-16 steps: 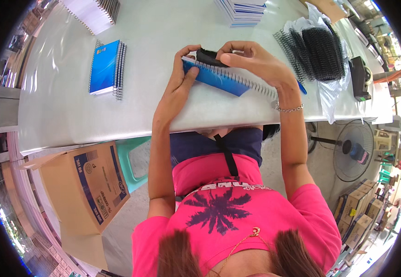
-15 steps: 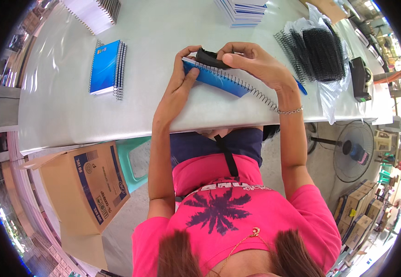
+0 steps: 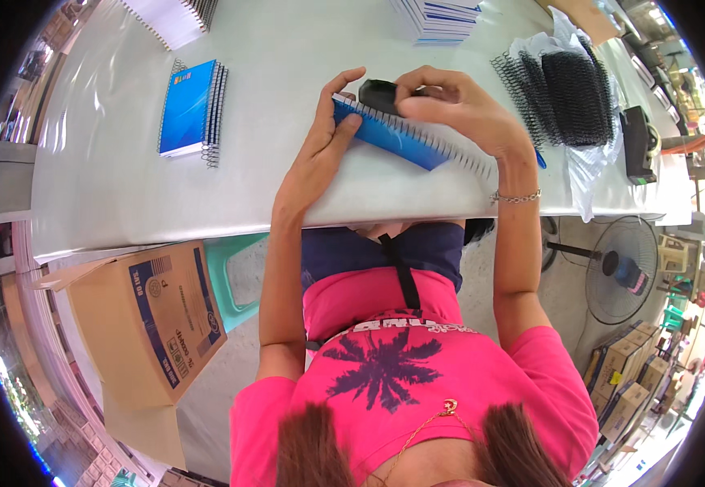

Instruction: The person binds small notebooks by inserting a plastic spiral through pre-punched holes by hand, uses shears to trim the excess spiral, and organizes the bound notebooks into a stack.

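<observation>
Hands binding a blue notebook (image 3: 393, 134) at upper centre of the bench (image 3: 109, 195).
Its long axis slants from upper left down to lower right; left hand (image 3: 328, 142) grips the left end, right hand (image 3: 450, 105) pinches a black tool (image 3: 381, 93) against the spiral edge.

White table (image 3: 166, 203), cardboard box (image 3: 154, 325), floor fan (image 3: 620, 272), concrete floor (image 3: 563, 284).

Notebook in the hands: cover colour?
Blue cover on the spiral notebook, clearest in the head view.

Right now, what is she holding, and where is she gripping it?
The left hand grips the blue spiral notebook at its left end. The right hand pinches a small black tool against the wire spine.
</observation>
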`<state>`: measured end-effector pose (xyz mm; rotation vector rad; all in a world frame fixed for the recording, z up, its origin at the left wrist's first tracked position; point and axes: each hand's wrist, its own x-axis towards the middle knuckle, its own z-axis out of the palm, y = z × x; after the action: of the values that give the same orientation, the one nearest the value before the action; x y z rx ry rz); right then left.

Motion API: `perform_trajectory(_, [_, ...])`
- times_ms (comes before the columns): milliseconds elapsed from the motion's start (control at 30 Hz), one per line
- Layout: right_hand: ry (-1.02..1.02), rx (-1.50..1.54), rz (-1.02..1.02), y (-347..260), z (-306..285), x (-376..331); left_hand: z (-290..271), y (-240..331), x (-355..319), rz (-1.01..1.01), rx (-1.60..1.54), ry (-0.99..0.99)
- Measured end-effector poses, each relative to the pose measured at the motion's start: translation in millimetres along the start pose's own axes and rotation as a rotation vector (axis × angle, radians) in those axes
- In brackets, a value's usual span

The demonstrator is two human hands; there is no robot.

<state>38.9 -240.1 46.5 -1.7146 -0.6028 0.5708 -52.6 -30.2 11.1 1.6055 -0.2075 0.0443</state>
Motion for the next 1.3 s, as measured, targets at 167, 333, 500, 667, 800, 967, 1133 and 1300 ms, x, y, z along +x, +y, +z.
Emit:
perform_trajectory(167, [0.04, 0.185, -0.042, -7.7, 4.1, 3.9, -1.0, -4.0, -2.1, 0.072, 0.052, 0.039])
perform_trajectory(333, [0.009, -0.093, -0.022, -2.5, 5.2, 0.8, 1.2, -7.6, 0.0, 0.061, 0.021, 0.051])
perform_trajectory(500, [0.41, -0.16, -0.043, 9.5, -6.9, -0.8, 4.6, -1.8, -0.4, -0.008, 0.022, 0.077])
perform_trajectory(667, [0.77, -0.784, 0.11, 27.2, -14.1, -41.8, 16.2, -6.8, -6.6, -0.004, -0.028, 0.243])
perform_trajectory(800, [0.864, -1.032, 0.316, 40.3, -2.2, -87.5, 25.8, -4.2, -7.7, 0.038, -0.105, 0.314])
perform_trajectory(967, [0.937, -0.994, 0.313, 52.9, 0.5, -106.6, 28.4, -11.2, -5.8, 0.054, -0.066, 0.411])
perform_trajectory(1133, [1.037, -0.609, 0.056, 39.9, 5.4, -102.0, 26.6, -7.5, -6.8, 0.056, 0.121, 0.431])
perform_trajectory(1300, [0.842, -0.631, -0.251, 0.4, 55.0, -92.3, 26.1, -3.9, -8.4, 0.028, 0.036, 0.445])
